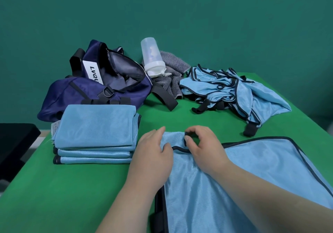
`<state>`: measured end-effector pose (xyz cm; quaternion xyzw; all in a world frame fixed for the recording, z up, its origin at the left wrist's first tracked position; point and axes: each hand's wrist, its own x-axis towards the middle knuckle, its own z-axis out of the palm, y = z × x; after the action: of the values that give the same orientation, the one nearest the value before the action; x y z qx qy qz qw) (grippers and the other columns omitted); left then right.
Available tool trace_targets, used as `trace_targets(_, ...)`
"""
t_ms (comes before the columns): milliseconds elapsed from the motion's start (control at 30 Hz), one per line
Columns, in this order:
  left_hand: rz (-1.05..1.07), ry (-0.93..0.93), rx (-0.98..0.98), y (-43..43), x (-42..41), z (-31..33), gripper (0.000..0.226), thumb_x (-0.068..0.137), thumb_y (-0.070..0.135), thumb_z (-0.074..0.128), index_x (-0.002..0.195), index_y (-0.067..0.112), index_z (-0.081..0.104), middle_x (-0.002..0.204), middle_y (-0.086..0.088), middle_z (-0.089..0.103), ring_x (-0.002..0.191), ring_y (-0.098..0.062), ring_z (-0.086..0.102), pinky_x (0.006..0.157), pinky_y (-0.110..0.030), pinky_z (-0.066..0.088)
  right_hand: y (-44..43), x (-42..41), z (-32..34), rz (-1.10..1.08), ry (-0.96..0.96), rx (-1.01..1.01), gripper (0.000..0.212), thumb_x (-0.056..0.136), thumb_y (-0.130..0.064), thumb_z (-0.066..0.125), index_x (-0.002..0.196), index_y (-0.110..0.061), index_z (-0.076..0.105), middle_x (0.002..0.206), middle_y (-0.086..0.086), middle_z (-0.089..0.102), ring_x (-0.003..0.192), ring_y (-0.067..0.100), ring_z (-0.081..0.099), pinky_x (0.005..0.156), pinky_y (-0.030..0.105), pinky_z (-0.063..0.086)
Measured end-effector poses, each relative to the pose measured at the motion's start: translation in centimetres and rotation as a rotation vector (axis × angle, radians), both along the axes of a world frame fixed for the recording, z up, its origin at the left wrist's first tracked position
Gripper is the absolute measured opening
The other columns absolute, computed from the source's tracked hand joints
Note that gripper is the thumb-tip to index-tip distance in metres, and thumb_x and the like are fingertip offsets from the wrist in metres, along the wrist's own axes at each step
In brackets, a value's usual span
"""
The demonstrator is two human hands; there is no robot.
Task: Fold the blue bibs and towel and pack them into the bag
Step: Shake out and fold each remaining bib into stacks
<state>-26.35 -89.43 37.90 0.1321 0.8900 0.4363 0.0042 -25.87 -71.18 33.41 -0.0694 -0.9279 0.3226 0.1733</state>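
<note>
Green table [72, 187] met teal wall [162, 7]. Navy bag [68, 94], shaker bottle [152, 56] and apparent towel [173, 65] lay beyond. Left hand [153, 150] rested flat on bib [225, 187]; right hand [203, 146] pinched its trim [180, 148].

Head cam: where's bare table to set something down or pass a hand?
Bare table near-left, bordered by the folded stack, left forearm and table edge. Second patch mid-table between the bag strap, bib pile, left hand and right hand. Back edge is crowded: bag, bottle, towel. Near-right is covered by the spread bib.
</note>
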Motion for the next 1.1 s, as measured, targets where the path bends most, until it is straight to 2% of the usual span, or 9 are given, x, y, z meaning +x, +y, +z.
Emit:
trace_targets(200,-0.123,0.142,-0.145,-0.3,-0.2,0.2,0.041,0.099,0.026,0.049,0.14,0.028,0.051,0.144,0.015,0.045,0.136,-0.003,0.03,0.113,-0.019,0.021,0.1,-0.1,-0.1,-0.004,0.013,0.01,0.015,0.097,-0.031,0.058,0.111,-0.028,0.062,0.105,-0.018,0.058,0.107,0.005,0.051,0.097,0.033,0.046)
trace_targets(300,-0.139,0.206,-0.274,0.3,-0.1,-0.3,0.036,0.098,0.031,0.047,0.133,0.031,0.055,0.128,0.016,0.052,0.123,-0.008,0.038,0.106,-0.028,0.032,0.1,-0.1,0.0,-0.003,0.015,0.018,0.015,0.097,-0.029,0.057,0.111,-0.026,0.063,0.105,-0.017,0.058,0.108,0.005,0.05,0.097,0.031,0.044)
trace_targets(433,-0.118,0.214,-0.476,1.1,-0.3,-0.7,0.03,0.097,0.045,0.045,0.123,0.036,0.057,0.118,0.015,0.054,0.117,-0.014,0.044,0.098,-0.036,0.028,0.1,0.0,0.1,0.0,0.041,-0.018,0.014,0.098,-0.024,0.056,0.11,-0.026,0.063,0.105,-0.018,0.057,0.105,0.0,0.049,0.093,0.022,0.041)
trace_targets(533,-0.108,0.202,-0.495,1.4,-0.5,-0.9,0.023,0.097,0.038,0.045,0.112,0.036,0.062,0.109,0.015,0.056,0.109,-0.013,0.046,0.092,-0.035,0.027,0.4,0.4,0.4,-0.028,0.069,-0.183,0.015,0.096,-0.018,0.058,0.101,-0.031,0.062,0.105,-0.018,0.06,0.102,-0.004,0.053,0.086,0.013,0.039)
trace_targets(700,-0.072,0.164,-0.412,1.7,-0.6,-0.8,0.013,0.095,0.029,0.044,0.096,0.033,0.057,0.097,0.014,0.059,0.098,-0.014,0.052,0.087,-0.034,0.032,1.5,0.5,2.3,0.024,-0.002,-0.603,0.018,0.094,-0.007,0.061,0.094,-0.023,0.069,0.102,-0.001,0.072,0.096,0.011,0.063,0.09,0.027,0.045)
trace_targets(767,-0.062,0.166,-0.372,1.7,-0.5,-0.4,0.01,0.095,0.028,0.044,0.094,0.031,0.054,0.093,0.012,0.061,0.092,-0.016,0.056,0.085,-0.036,0.039,2.6,1.1,3.3,0.104,-0.102,-0.482,0.016,0.09,-0.011,0.066,0.097,-0.026,0.069,0.103,-0.006,0.071,0.098,0.009,0.062,0.091,0.026,0.046)
trace_targets(900,-0.028,0.144,-0.281,1.5,-0.7,0.1,0.01,0.097,0.029,0.045,0.095,0.03,0.055,0.089,0.011,0.063,0.085,-0.018,0.059,0.078,-0.037,0.048,4.4,2.0,3.4,0.213,-0.313,0.273,0.019,0.08,-0.029,0.066,0.099,-0.031,0.065,0.095,-0.014,0.059,0.096,0.009,0.05,0.09,0.03,0.043)
trace_targets(933,-0.024,0.143,-0.272,1.5,-0.8,0.1,0.01,0.098,0.029,0.045,0.096,0.03,0.055,0.089,0.011,0.063,0.085,-0.018,0.059,0.077,-0.037,0.049,4.4,2.1,3.3,0.185,-0.295,0.315,0.015,0.082,-0.025,0.064,0.096,-0.028,0.066,0.091,-0.013,0.059,0.093,0.011,0.05,0.088,0.033,0.043)
trace_targets(1100,0.024,0.162,-0.22,1.6,-1.4,0.5,0.008,0.099,0.031,0.047,0.099,0.03,0.055,0.091,0.01,0.064,0.087,-0.018,0.058,0.075,-0.038,0.05,3.8,1.5,4.3,-0.04,-0.204,0.092,0.009,0.087,-0.019,0.059,0.084,-0.024,0.064,0.076,-0.01,0.065,0.075,0.012,0.059,0.07,0.03,0.049)
